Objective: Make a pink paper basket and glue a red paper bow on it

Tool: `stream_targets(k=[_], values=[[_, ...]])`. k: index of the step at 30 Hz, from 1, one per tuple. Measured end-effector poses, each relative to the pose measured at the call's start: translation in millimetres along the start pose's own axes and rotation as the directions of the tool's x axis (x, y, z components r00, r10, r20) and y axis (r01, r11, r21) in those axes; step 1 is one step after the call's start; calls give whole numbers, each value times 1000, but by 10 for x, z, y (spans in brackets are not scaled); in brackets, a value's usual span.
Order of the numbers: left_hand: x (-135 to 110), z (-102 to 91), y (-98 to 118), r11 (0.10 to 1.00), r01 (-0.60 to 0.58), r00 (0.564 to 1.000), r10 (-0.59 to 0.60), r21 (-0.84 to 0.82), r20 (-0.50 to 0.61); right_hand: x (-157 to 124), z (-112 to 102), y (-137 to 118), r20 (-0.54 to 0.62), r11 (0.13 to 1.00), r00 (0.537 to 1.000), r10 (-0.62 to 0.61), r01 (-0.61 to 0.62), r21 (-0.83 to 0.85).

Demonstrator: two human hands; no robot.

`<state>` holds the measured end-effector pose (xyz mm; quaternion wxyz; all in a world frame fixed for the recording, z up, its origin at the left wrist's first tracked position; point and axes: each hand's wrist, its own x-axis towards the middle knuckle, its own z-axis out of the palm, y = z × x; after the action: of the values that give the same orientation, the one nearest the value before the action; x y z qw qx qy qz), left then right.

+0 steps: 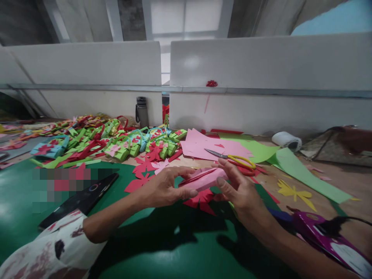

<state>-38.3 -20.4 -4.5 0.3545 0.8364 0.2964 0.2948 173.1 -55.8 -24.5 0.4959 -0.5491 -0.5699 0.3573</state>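
Phone (93, 192): black, just lying on the green surface (136, 252) near my left sleeve (58, 248)
Paper bags (123, 149): messy heap beyond the phone
Left hand (168, 186): thumb and fingers pinching one end of the pink paper (207, 179)
Pink paper: folded, held up between my hands, above a red cutout (201, 200)
Scissors (238, 160): yellow handles, partly on pink sheets (197, 145)
Right hand (241, 193): thumb and bent fingers pinching the other end
Purple tool (316, 234): near my right forearm

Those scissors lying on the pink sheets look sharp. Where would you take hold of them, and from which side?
I'd grip the yellow handles, coming from the person's right. They lie toward that side, while the pointed blades face left over the pink sheets. The right hand is nearer, though it should probably let go of the folded pink paper first.
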Motion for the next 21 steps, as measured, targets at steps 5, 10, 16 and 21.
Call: stream_targets(k=[5, 10, 16, 21], values=[[-9, 31, 17, 1000, -29, 1000, 29, -7, -2, -13, -9, 19, 35, 995, 995, -89, 90, -44], [-10, 72, 0, 985, -45, 995, 58, 165, -76, -31, 12, 40, 16, 989, 990, -143, 143, -37], [21, 80, -92, 986, 83, 952, -122, -144, -280, 15, 8, 58, -57, 971, 998, -36, 48, 235], [45, 113, -93, 748, 212, 934, -344, -629, -95, 50, 23, 122, -43, 941, 999, 23, -8, 338]])
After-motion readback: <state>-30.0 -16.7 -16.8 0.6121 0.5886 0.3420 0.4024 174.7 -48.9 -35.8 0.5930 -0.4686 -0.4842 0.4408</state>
